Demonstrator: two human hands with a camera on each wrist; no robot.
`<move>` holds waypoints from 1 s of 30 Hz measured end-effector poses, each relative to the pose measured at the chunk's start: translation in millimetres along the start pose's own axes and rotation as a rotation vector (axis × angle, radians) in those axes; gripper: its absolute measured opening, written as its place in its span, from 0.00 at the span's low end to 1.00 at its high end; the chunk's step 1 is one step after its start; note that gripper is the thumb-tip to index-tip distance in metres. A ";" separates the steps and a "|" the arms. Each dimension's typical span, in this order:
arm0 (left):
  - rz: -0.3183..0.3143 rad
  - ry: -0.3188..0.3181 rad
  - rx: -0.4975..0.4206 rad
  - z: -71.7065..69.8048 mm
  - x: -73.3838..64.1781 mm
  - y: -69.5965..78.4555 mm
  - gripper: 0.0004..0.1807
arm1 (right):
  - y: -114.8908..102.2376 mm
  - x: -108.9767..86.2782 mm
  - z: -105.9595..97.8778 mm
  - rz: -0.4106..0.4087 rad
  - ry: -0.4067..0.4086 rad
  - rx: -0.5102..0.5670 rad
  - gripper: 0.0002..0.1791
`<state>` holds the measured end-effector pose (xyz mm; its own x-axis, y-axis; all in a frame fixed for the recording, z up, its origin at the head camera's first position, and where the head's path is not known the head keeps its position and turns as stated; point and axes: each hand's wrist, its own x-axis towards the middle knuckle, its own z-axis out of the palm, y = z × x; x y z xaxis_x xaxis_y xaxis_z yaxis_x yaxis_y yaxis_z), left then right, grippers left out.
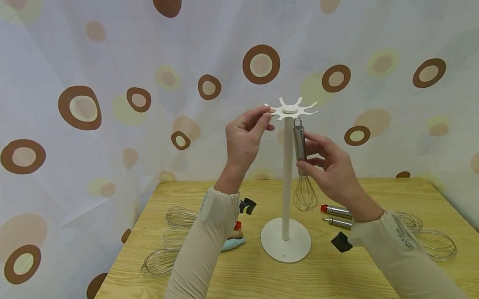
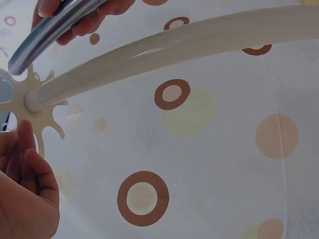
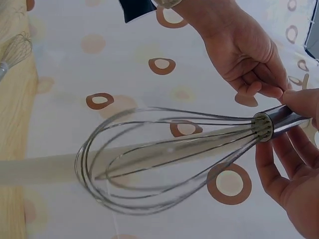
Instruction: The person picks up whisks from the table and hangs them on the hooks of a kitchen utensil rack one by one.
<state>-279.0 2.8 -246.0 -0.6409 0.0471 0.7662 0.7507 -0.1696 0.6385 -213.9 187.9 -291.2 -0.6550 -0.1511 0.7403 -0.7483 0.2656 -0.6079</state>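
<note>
My right hand (image 1: 334,168) holds a metal whisk (image 1: 300,147) by its steel handle, wires hanging down. The loop at the handle's top is at the front rim of the white stand's hooked top (image 1: 290,109); whether it sits on a hook I cannot tell. My left hand (image 1: 246,132) pinches one arm of that top on its left side. In the left wrist view the whisk handle (image 2: 55,32) is beside the stand's pole (image 2: 149,52), apart from the left fingers. The right wrist view has the whisk's wires (image 3: 149,206) in front of the pole.
The stand's round base (image 1: 287,250) rests on a wooden table (image 1: 274,295). Several whisks lie at the left, one with a light blue handle (image 1: 233,244), partly behind the left sleeve. More whisks (image 1: 438,244) lie at the right, partly under the right forearm. A patterned curtain hangs behind.
</note>
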 end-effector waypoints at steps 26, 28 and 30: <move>-0.015 -0.030 0.054 -1.6 4.1 14.1 0.11 | 109.8 -62.9 -61.6 0.392 -0.281 -0.371 0.28; -0.023 -0.028 0.063 -1.3 2.9 21.9 0.10 | 119.0 -68.9 -66.3 0.417 -0.345 -0.394 0.29; -0.027 -0.025 0.068 -1.3 2.3 28.0 0.10 | 127.3 -74.5 -69.8 0.424 -0.411 -0.421 0.28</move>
<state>-259.7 -3.2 -226.5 -0.6571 0.0756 0.7500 0.7433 -0.1006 0.6614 -253.0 299.5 -403.7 -0.9283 -0.2775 0.2476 -0.3717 0.7125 -0.5952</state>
